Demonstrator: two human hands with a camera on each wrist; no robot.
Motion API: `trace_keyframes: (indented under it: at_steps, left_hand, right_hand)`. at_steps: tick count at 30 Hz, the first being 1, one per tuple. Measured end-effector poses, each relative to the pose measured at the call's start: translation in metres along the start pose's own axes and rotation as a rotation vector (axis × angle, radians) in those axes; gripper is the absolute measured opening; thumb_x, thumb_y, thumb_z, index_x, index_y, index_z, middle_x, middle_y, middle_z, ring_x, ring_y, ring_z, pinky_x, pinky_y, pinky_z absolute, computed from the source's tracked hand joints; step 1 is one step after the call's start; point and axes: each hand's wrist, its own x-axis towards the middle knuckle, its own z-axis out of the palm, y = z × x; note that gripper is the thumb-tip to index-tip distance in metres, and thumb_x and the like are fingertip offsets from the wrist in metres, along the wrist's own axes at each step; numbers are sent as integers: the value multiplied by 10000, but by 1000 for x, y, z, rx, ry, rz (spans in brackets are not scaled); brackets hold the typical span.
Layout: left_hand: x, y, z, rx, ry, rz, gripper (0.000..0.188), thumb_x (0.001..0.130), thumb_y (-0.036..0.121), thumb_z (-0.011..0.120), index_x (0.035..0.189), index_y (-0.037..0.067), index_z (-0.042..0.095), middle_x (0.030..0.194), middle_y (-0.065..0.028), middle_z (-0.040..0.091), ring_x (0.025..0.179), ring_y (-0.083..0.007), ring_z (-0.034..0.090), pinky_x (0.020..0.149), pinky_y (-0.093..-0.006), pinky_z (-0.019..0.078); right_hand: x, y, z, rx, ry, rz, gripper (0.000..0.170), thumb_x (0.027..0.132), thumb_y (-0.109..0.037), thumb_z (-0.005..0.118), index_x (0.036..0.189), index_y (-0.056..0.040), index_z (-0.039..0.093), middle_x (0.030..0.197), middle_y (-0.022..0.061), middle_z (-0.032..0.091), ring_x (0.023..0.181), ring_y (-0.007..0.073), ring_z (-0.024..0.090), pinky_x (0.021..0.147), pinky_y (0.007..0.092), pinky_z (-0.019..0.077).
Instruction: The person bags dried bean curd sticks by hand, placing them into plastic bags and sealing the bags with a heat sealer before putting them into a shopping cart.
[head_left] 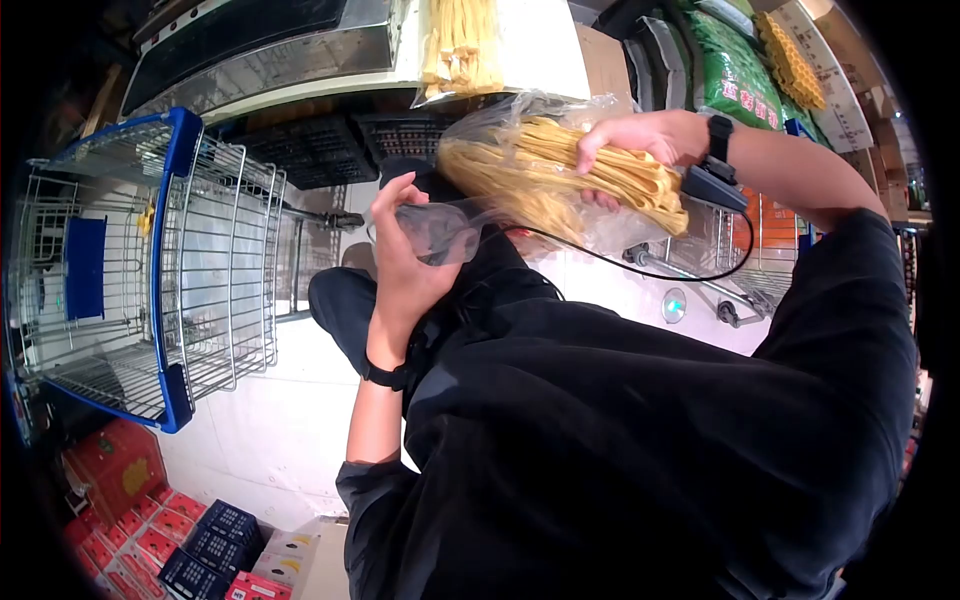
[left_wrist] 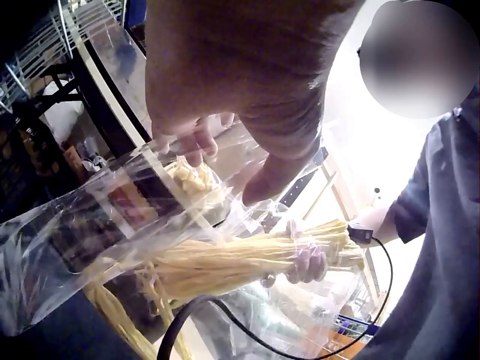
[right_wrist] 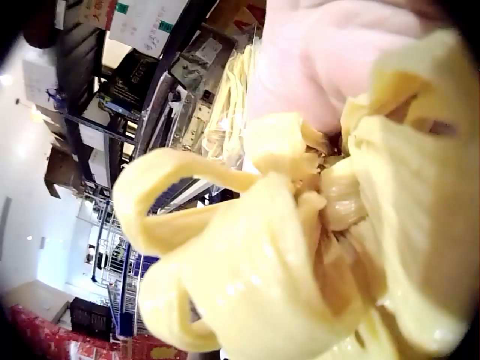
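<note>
My right hand (head_left: pixel 650 140) grips a thick bundle of long yellow dried bean-curd sticks (head_left: pixel 640 185) near one end. Looped ends of the sticks fill the right wrist view, close beside the palm (right_wrist: pixel 322 60). The bundle's far ends fan out inside or behind a clear plastic bag (head_left: pixel 480 130), which wraps loosely around them. My left hand (head_left: pixel 410 255) holds crumpled clear film between a curved thumb and fingers. In the left wrist view, the bag (left_wrist: pixel 45 262) trails below the left hand (left_wrist: pixel 247 82), with the bundle (left_wrist: pixel 225 262) beyond it.
Another bagged yellow bundle (head_left: pixel 460 50) lies on the white counter (head_left: pixel 545 50) ahead. A blue-handled shopping cart (head_left: pixel 220 270) stands left, with black crates (head_left: pixel 310 155) under the counter. A black cable (head_left: pixel 600 262) hangs from the right wrist. Green packages (head_left: pixel 725 70) sit at the upper right.
</note>
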Motion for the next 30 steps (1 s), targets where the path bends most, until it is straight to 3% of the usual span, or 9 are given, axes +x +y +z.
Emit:
trace_keyframes:
  at_steps: [3, 5, 9, 11, 13, 16, 24, 28, 30]
  left_hand:
    - [1, 6, 0, -42, -13, -18, 846, 759, -55, 820, 1467, 43, 367, 1202, -105, 482, 1113, -211, 537, 1005, -346, 488]
    - [3, 4, 1, -70, -11, -28, 844, 761, -55, 818, 1468, 45, 368, 1202, -103, 483, 1109, -211, 539, 1009, -350, 484]
    - [2, 4, 1, -49, -22, 17, 884, 726, -46, 860, 1470, 69, 397, 1201, -113, 491, 1097, -197, 568, 905, -310, 542]
    - [3, 9, 1, -96, -39, -5, 878, 731, -59, 849, 1472, 69, 397, 1204, -109, 487, 1103, -185, 569, 895, -303, 552]
    - [3, 13, 1, -68, -23, -18, 803, 774, -35, 811, 1460, 42, 401, 1206, -89, 490, 1119, -201, 544, 1060, -370, 442]
    - [1, 11, 0, -136, -31, -88, 814, 766, -47, 809, 1467, 37, 405, 1239, -86, 494, 1132, -198, 550, 1038, -349, 449]
    - [4, 8, 0, -80, -70, 7, 810, 761, -48, 810, 1458, 29, 406, 1223, -88, 496, 1117, -199, 547, 1032, -349, 455]
    - [5, 5, -2, -67, -62, 0, 825, 756, -47, 812, 1463, 30, 392, 1216, -89, 503, 1117, -199, 547, 1049, -365, 444]
    - [6, 5, -2, -81, -53, -64, 847, 747, -40, 818, 1468, 42, 382, 1212, -89, 508, 1120, -198, 547, 1053, -369, 443]
  right_hand:
    - [-21, 10, 4, 26, -79, 55, 382, 894, -220, 694, 1127, 49, 556, 960, 99, 644, 790, 188, 668, 737, 331, 595]
    - [-30, 25, 11, 114, -86, -76, 416, 902, -189, 697, 1186, 62, 524, 974, 101, 635, 798, 175, 659, 747, 323, 591]
    - [-63, 54, 30, 127, 67, -179, 444, 914, -209, 716, 1207, 46, 501, 932, 90, 629, 736, 162, 647, 692, 306, 594]
    - [-74, 73, 28, 181, -8, -175, 512, 899, -184, 725, 1274, 61, 477, 933, 93, 631, 744, 162, 642, 699, 315, 581]
    - [-92, 86, 37, 174, -15, -170, 519, 896, -167, 713, 1299, 57, 474, 938, 91, 634, 766, 166, 630, 701, 322, 564]
    - [-103, 110, 41, 224, -53, -287, 507, 893, -152, 700, 1302, 52, 479, 942, 93, 638, 784, 169, 615, 702, 325, 551]
    - [-106, 144, 40, 370, -146, -418, 514, 872, -144, 672, 1307, 34, 464, 949, 87, 564, 801, 172, 576, 691, 315, 544]
    - [-112, 192, 40, 478, -285, -540, 712, 818, -147, 718, 1469, -105, 435, 982, 98, 525, 830, 217, 568, 702, 320, 530]
    - [-114, 209, 47, 473, -279, -655, 771, 760, -143, 767, 1471, -136, 467, 952, 92, 531, 805, 226, 551, 724, 337, 478]
